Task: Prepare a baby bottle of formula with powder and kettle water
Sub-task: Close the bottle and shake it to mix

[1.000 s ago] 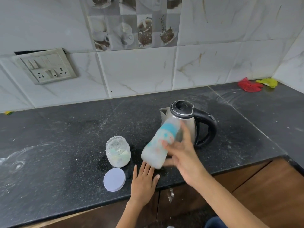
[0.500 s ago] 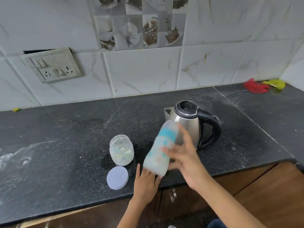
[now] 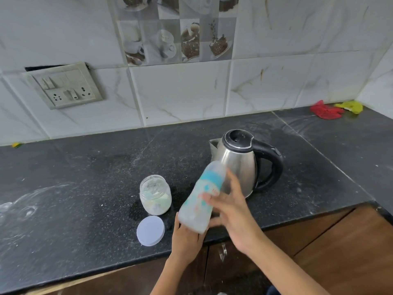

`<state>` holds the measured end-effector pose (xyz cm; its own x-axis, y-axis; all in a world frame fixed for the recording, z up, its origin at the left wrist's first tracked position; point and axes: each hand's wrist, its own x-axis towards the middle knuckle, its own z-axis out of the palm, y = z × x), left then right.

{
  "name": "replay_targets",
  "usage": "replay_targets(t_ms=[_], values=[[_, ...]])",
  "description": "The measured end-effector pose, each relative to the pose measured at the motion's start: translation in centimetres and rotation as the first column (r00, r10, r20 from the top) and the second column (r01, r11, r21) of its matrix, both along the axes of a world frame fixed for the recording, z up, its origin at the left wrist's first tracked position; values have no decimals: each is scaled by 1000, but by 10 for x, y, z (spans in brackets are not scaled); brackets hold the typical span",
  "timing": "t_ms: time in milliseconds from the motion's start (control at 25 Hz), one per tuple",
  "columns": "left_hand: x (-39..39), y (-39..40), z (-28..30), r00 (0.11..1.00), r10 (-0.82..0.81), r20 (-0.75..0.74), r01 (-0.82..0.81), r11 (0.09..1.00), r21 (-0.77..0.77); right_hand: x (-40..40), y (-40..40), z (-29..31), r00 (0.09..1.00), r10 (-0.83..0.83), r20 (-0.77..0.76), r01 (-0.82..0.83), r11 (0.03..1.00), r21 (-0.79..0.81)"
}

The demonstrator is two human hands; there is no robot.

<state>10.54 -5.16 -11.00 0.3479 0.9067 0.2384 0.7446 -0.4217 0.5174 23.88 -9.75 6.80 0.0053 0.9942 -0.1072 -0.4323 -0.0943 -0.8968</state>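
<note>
Bottle (image 3: 202,199) still tilted in right hand (image 3: 231,211); left hand (image 3: 186,237) flat.

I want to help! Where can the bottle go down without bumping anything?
Bare counter left of the powder jar, below the switchboard. More between the kettle and the red cloth. It is crowded around jar, lid, kettle.
</note>
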Motion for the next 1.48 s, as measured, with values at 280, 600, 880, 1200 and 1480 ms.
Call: replay_targets(t_ms=[280,600,880,1200,1480], values=[[1,1,0,968,6,-250,25,992,121,14,6,13,991,-119,-54,123,989,84],[2,3,-3,968,-44,-245,70,993,98,7,4,12,993,-113,-44,115,992,42],[2,6,-3,951,-56,-304,99,987,128,9,7,17,978,-202,-54,204,978,36],[-2,0,5,963,-17,-271,16,1000,-6,-13,-16,6,998,-2,-65,-12,978,-209],[-2,-2,6,967,-47,-249,99,975,199,-3,-7,30,927,38,-374,-123,971,-204]])
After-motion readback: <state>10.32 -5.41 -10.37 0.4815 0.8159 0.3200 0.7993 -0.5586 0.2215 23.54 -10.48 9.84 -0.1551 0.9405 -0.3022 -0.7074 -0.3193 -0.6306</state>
